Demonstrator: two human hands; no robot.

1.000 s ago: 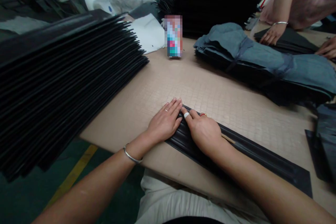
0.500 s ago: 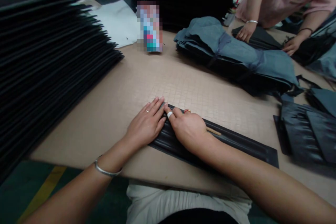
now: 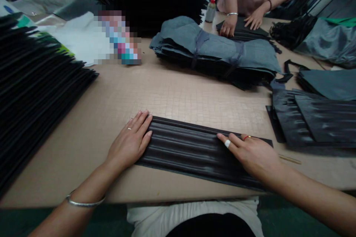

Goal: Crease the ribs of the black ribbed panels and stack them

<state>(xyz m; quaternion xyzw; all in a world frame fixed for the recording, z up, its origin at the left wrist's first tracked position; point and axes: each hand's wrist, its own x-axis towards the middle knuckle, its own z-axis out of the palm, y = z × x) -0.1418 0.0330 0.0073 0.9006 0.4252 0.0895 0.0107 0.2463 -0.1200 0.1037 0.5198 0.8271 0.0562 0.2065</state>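
Observation:
A long black ribbed strip, leather-like in look (image 3: 180,148), lies flat on the table in front of me. My left hand (image 3: 128,140) rests open on its left end, fingers together and stretched out, a thin ring on one of them. Over the strip's right part is my right hand (image 3: 250,153), its index finger extended along the upper edge and its other fingers curled. From behind that hand juts a thin yellowish stick (image 3: 289,159), gripped in the palm; its other end is hidden. White tape wraps the index finger.
Tall black sheets (image 3: 39,92) are stacked at left. A tied grey-and-black bundle (image 3: 217,50) lies ahead, with more ribbed black pieces (image 3: 314,120) at right. Beyond, a co-worker's hands (image 3: 229,26) touch dark pieces near a red-tipped bottle (image 3: 210,10). The table (image 3: 178,96) is tan.
My right hand has slid rightward along the strip's upper edge, the stick moving with it, away from my left hand. More of the ribbed surface shows. The view has shifted right.

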